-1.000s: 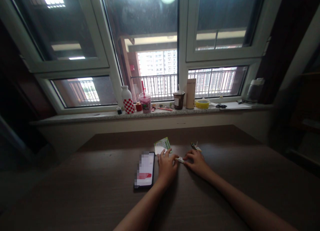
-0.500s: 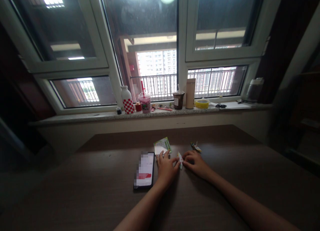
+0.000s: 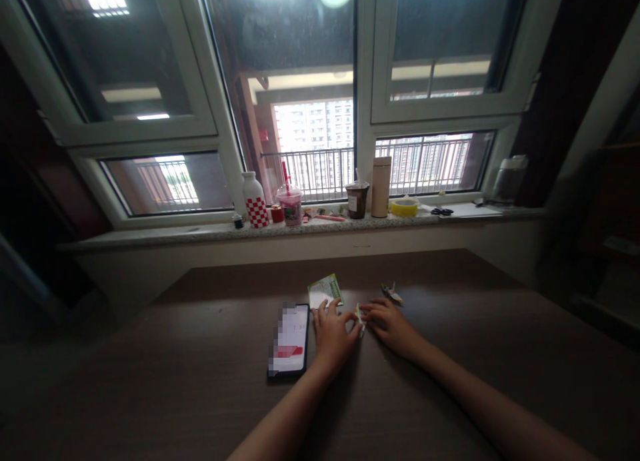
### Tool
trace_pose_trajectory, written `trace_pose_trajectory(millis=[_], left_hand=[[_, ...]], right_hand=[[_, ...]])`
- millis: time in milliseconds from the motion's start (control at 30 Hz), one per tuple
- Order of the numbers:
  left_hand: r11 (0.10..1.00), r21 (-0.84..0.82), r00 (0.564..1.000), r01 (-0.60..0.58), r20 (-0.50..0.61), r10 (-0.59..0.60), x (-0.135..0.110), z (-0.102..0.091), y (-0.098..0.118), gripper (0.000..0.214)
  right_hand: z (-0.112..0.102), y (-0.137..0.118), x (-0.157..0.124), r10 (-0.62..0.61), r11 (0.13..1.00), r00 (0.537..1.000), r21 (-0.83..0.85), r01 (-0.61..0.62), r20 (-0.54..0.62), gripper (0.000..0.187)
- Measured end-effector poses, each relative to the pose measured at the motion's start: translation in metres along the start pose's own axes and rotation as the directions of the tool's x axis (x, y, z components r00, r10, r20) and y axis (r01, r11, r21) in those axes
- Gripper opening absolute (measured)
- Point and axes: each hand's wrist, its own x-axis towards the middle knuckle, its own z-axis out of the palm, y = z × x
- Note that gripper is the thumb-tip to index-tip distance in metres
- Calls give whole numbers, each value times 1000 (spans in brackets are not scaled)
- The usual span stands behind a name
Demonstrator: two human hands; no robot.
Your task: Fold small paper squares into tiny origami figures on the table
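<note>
Both my hands rest on the dark wooden table (image 3: 200, 381), meeting over a small folded piece of paper (image 3: 359, 317). My left hand (image 3: 333, 334) pinches the paper's left side with curled fingers. On its right side my right hand (image 3: 393, 326) is closed around it too. The paper stands tilted up between the fingertips. A green and white packet of paper (image 3: 325, 290) lies just beyond my left hand. A small folded paper figure (image 3: 391, 292) sits beyond my right hand.
A phone (image 3: 290, 340) with a lit screen lies left of my left hand. On the windowsill (image 3: 175, 232) stand a red-checked bottle (image 3: 255, 200), a pink drink cup (image 3: 292, 204), a brown cup (image 3: 358, 200), a tall cylinder flask (image 3: 381, 186), yellow tape (image 3: 405, 207) and scissors (image 3: 443, 212).
The small paper went from lying flat between my fingertips to standing tilted up. Both hands shifted slightly forward and closer together.
</note>
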Motion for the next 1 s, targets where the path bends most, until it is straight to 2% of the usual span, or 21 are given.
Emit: trace_pose_trajectory(millis=[300, 533, 767, 1000], left_hand=[[998, 53, 999, 27, 37, -29, 1, -3, 2, 19], [1000, 21, 999, -3, 42, 2, 4, -4, -2, 20], [1000, -2, 999, 15, 41, -15, 5, -5, -2, 21], [999, -8, 998, -36, 55, 36, 5, -6, -4, 16]], right_hand=[[-10, -5, 2, -91, 995, 996, -46, 91, -6, 21], [-12, -6, 1, -142, 988, 990, -61, 141, -6, 22], [-14, -9, 1, -134, 988, 991, -82, 133, -11, 16], [-11, -6, 1, -104, 989, 994, -110, 101, -22, 8]])
